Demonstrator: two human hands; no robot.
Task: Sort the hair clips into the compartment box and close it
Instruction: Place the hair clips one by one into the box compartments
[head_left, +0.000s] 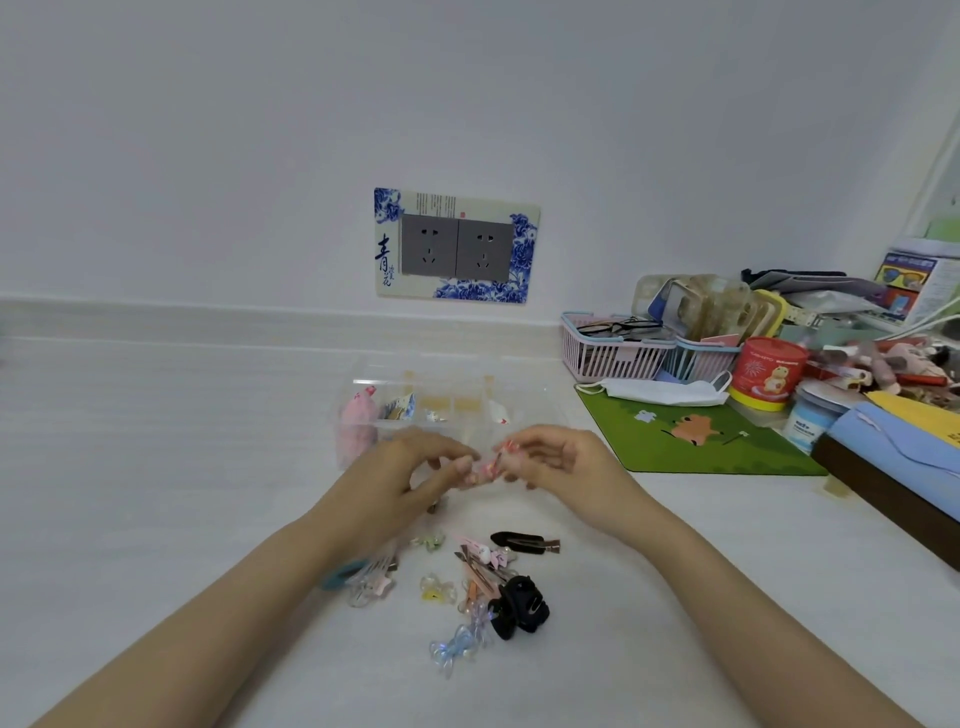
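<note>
A clear compartment box stands open at the middle of the white table, with a pink fluffy clip and a few small clips in its far cells. In front of the box, my left hand and my right hand meet, both pinching one small pink patterned clip between the fingertips. Nearer to me lies a loose pile of hair clips: a black claw clip, a black flat clip, a yellow clear clip, a blue bow clip and pink clips.
To the right lie a green mat with a white face mask, pink and blue baskets, a red tub, a white jar and a dark box with blue cloth. A wall socket is behind.
</note>
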